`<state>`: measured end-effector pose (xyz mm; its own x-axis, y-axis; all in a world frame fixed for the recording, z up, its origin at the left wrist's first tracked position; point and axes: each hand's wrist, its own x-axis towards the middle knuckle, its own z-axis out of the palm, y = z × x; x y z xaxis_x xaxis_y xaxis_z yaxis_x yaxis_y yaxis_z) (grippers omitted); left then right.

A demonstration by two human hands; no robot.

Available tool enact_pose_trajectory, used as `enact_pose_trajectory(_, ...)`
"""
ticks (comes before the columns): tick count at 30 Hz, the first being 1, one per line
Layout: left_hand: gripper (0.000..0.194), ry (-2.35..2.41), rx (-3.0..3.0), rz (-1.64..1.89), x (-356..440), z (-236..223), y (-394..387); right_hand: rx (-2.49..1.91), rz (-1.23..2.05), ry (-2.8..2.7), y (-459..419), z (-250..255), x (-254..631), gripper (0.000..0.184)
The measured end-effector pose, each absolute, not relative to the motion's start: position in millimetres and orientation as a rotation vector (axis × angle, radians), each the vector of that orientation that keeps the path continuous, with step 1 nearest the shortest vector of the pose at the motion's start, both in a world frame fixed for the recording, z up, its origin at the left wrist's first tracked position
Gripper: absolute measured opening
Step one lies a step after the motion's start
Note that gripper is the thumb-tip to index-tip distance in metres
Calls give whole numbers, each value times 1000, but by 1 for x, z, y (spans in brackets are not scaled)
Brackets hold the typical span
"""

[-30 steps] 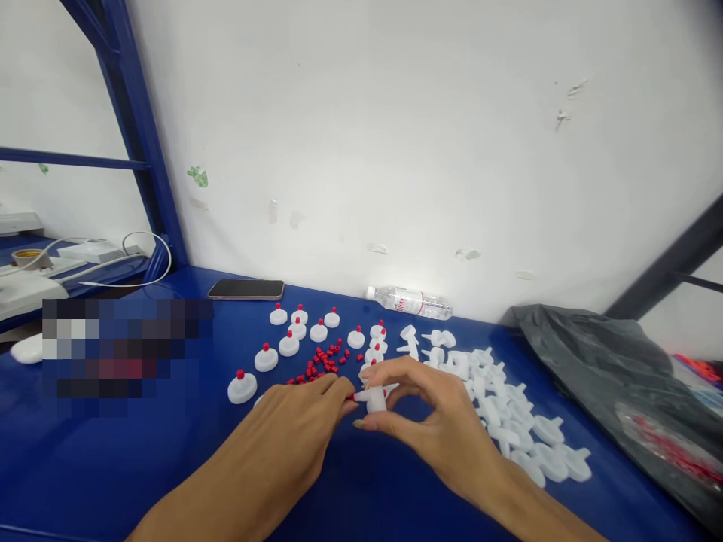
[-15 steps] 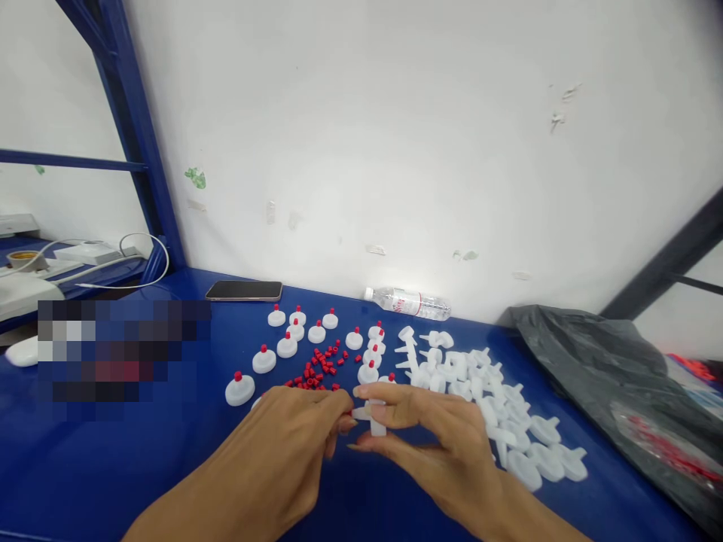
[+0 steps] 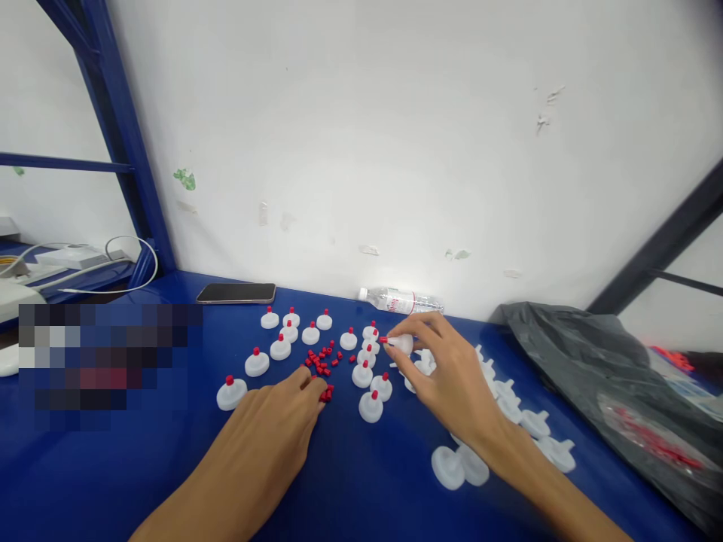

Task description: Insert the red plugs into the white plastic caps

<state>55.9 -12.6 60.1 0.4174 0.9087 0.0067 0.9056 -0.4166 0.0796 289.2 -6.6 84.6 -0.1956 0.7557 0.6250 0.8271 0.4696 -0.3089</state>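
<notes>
My right hand (image 3: 443, 369) pinches a white dome-shaped nozzle cap (image 3: 402, 343) on its side, its small red tip cap (image 3: 383, 339) pointing left. It hovers beside a row of upright white nozzle caps with red tips (image 3: 362, 374). My left hand (image 3: 285, 410) reaches down into a loose pile of small red caps (image 3: 321, 361), its fingers curled together among them. The hand hides its own fingertips, so what they grip cannot be made out. Several more red-tipped nozzle caps (image 3: 257, 363) stand upright to the left of and behind the pile.
White nozzle caps without red tips (image 3: 534, 423) lie heaped at the right, partly behind my right forearm. A clear bottle (image 3: 401, 301) and a phone (image 3: 236, 293) lie along the wall. A dark plastic bag (image 3: 593, 369) covers the right edge of the blue table (image 3: 350, 489).
My hands have parted. The right one has moved up and away with the red-tipped nozzle cap, while the left has gone from the nozzle tip to the pile of red caps.
</notes>
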Motion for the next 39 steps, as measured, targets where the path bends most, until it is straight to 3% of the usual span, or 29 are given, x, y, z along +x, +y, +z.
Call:
enact_pose_trajectory(9, 43, 1656, 2660, -120, 64, 49, -9, -1611, -56, -2046, 4, 77, 302, 12)
enact_pose_trajectory(17, 42, 1650, 2619, -183, 69, 56, -9, -1592, -62, -2177, 11, 69, 302, 10)
enact_pose_trajectory(23, 37, 1666, 2592, -71, 69, 65, -19, -1501, -22, -2193, 12, 73, 304, 16)
enact_pose_trajectory(30, 31, 1640, 2568, 53, 65, 66, -26, -1764, -73, -2179, 3, 95, 318, 24)
enact_pose_trajectory(34, 27, 1622, 2556, 101, 64, 64, -26, -1810, -208, -2224, 1, 86, 321, 18)
enact_pose_trajectory(39, 20, 1609, 2448, 351, 56, 59, -21, -1804, -87, -2245, -1, 91, 319, 14)
